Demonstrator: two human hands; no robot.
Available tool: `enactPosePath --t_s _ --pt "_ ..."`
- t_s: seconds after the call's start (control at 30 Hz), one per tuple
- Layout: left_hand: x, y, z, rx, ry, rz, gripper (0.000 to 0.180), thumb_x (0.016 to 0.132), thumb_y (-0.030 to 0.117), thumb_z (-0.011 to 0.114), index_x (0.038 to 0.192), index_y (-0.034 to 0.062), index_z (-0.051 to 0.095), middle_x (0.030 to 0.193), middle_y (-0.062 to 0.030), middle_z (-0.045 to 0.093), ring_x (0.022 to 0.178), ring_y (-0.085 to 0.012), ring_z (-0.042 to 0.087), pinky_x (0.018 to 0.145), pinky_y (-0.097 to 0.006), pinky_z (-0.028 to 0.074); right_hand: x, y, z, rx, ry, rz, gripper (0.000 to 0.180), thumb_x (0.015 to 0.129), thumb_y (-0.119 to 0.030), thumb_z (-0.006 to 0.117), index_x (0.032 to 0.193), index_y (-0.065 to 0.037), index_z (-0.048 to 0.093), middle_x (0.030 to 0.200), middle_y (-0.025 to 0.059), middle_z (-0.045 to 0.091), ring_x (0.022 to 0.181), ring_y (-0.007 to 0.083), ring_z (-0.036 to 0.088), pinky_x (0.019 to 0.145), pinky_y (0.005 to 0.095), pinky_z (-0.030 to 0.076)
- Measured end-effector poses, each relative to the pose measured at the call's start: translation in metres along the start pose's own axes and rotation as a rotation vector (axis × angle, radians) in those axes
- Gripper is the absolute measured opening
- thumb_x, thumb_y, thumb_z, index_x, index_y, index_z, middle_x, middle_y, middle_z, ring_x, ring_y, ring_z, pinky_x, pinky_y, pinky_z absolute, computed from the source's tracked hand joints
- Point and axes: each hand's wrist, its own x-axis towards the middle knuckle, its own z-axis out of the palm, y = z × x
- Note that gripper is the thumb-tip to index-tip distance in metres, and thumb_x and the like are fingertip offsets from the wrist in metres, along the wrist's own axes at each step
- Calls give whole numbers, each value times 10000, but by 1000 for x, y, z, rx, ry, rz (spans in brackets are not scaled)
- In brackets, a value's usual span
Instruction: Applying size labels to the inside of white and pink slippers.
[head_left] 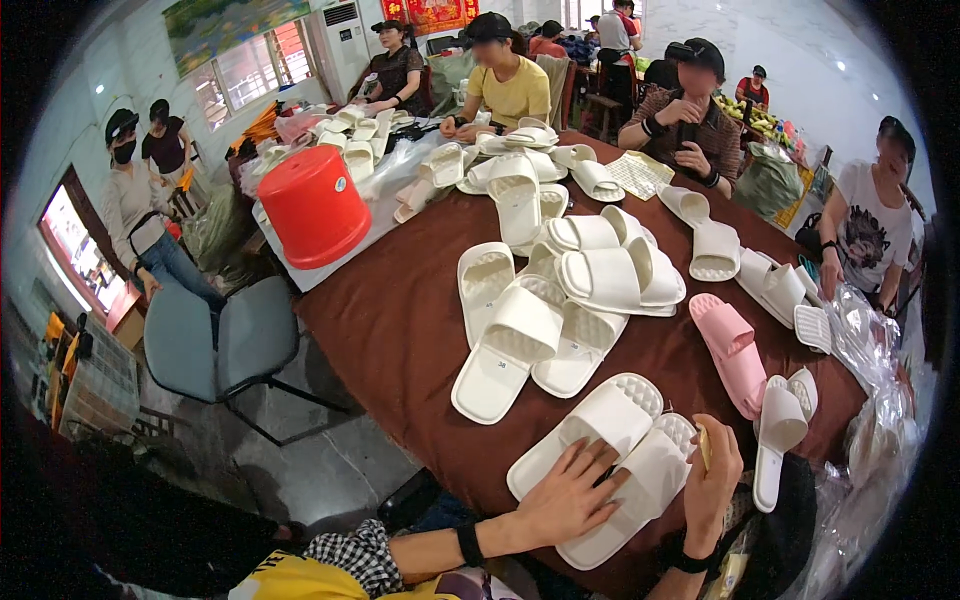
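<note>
A pair of white slide slippers lies at the table's near edge, a left slipper [615, 412] beside a right slipper [655, 468], toes pointing away from me. My left hand [568, 492] rests on them with fingers spread, fingertips at the openings under the straps. Beside the right slipper's toe, my right hand [716, 478] is closed round a small pale-yellow piece [704, 446]; its kind is hard to make out. A pink slipper [728, 352] and another white slipper [780, 425] lie just beyond my right hand.
A pile of white slippers [600, 265] covers the middle of the brown-clothed table [400, 310]. An upturned red bucket [314, 207] stands at the far left. Clear plastic bags [870, 350] hang over the right edge. A grey chair [255, 335] stands left; several people sit around.
</note>
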Motion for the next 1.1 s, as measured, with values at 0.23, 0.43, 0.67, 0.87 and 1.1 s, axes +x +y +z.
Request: enactPosePath --t_s 0.23,0.43,0.67,0.87,1.1 --pt "-1 -1 7 -10 51 13 459 978 363 578 1319 56 580 1313 -192 555 1303 -390 470 1175 -547 290 -3 11 4 84 194 44 280 959 29 536 1219 -12 631 930 129 638 740 183 629 605 287 512" --pt "-8 -3 6 17 38 10 468 972 349 580 1334 52 564 1340 -191 536 1330 -375 453 1178 -537 295 -5 15 12 137 261 -30 268 993 -4 519 1249 -29 597 787 60 593 627 111 541 570 270 448" --pt "0 2 16 -15 -22 40 466 971 368 586 1316 55 585 1327 -195 550 1329 -390 459 1165 -568 298 -3 10 -6 -121 285 -213 258 911 65 593 1152 13 668 923 188 672 834 333 668 781 384 536" --pt "2 -4 -6 82 -37 10 426 888 362 683 1188 61 668 1255 -214 561 1274 -429 460 1129 -603 314 2 15 6 -77 359 -269 358 761 47 722 1092 -1 596 995 158 694 868 359 685 767 406 551" --pt "4 2 -6 74 -50 59 413 852 326 727 1134 28 673 1220 -217 557 1228 -446 477 1100 -602 338 -4 15 -1 -85 289 -337 434 697 34 738 1084 -49 560 888 122 639 769 326 629 692 413 516"
